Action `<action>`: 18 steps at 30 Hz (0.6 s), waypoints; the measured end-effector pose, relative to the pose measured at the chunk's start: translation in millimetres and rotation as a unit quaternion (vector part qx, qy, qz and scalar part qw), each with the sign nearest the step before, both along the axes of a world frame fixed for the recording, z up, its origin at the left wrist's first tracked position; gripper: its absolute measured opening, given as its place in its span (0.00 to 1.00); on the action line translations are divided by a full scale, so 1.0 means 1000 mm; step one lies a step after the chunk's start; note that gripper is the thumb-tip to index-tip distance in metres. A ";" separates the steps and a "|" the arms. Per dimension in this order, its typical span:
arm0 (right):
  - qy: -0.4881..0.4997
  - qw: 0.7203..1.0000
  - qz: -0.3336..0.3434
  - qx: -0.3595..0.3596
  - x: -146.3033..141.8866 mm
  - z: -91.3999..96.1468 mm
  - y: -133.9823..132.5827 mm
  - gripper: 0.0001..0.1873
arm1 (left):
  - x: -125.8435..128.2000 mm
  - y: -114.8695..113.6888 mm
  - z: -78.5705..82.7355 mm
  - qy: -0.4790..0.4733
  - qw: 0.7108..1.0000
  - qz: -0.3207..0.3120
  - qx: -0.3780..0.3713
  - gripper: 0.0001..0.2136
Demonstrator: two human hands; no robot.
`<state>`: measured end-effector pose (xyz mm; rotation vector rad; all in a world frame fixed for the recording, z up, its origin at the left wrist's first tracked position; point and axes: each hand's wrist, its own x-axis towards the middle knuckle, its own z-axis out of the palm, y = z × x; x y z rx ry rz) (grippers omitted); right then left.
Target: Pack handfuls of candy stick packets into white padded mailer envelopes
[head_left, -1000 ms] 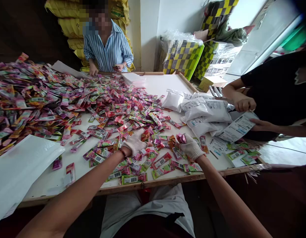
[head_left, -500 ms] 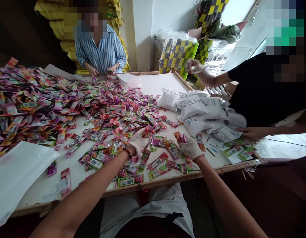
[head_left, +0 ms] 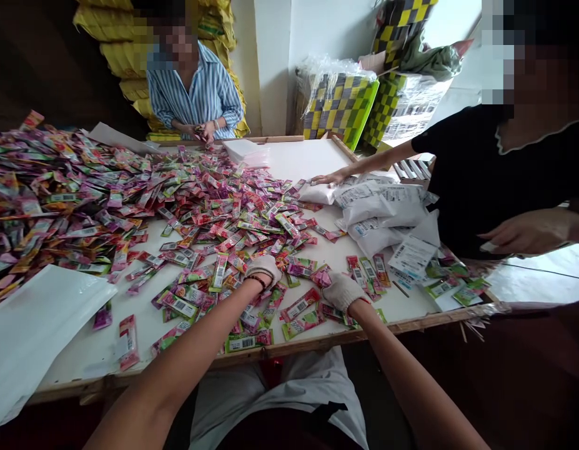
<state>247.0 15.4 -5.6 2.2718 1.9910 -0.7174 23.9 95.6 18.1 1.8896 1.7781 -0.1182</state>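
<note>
Small flat printed packets [head_left: 218, 272] in pink, green and orange lie scattered over the white table in front of me. My left hand [head_left: 265, 269], in a pale knitted glove with a bracelet at the wrist, reaches down among them; its fingers are mostly hidden. To its right, my gloved right hand [head_left: 344, 291] is low over the table, its fingers closed at a pink-purple packet [head_left: 321, 276]. Just beyond that hand, several packets [head_left: 366, 272] lie side by side in a loose row.
A large heap of packets [head_left: 50, 194] covers the table's left side. White plastic bags lie front left [head_left: 50, 325]; labelled mailing bags [head_left: 380, 206] are piled at right. One person in a striped shirt [head_left: 195, 87] handles packets opposite; another in black [head_left: 495, 175] reaches across the bags.
Packets from my right hand now lie in the row at right, and that hand has moved left and down. My left hand has lowered into the packets. The person in black has reached onto a white bag.
</note>
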 end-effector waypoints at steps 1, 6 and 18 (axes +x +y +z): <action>0.007 1.000 0.005 0.009 0.003 0.003 -0.003 0.19 | -0.002 -0.001 0.000 -0.016 1.000 -0.001 -0.004 0.13; 0.102 0.990 -0.020 0.100 0.018 0.024 -0.013 0.14 | -0.013 -0.008 0.009 -0.140 0.990 0.004 0.013 0.09; 0.056 0.994 0.067 0.070 -0.029 0.020 0.043 0.15 | 0.016 -0.047 0.059 -0.210 0.961 -0.118 0.133 0.19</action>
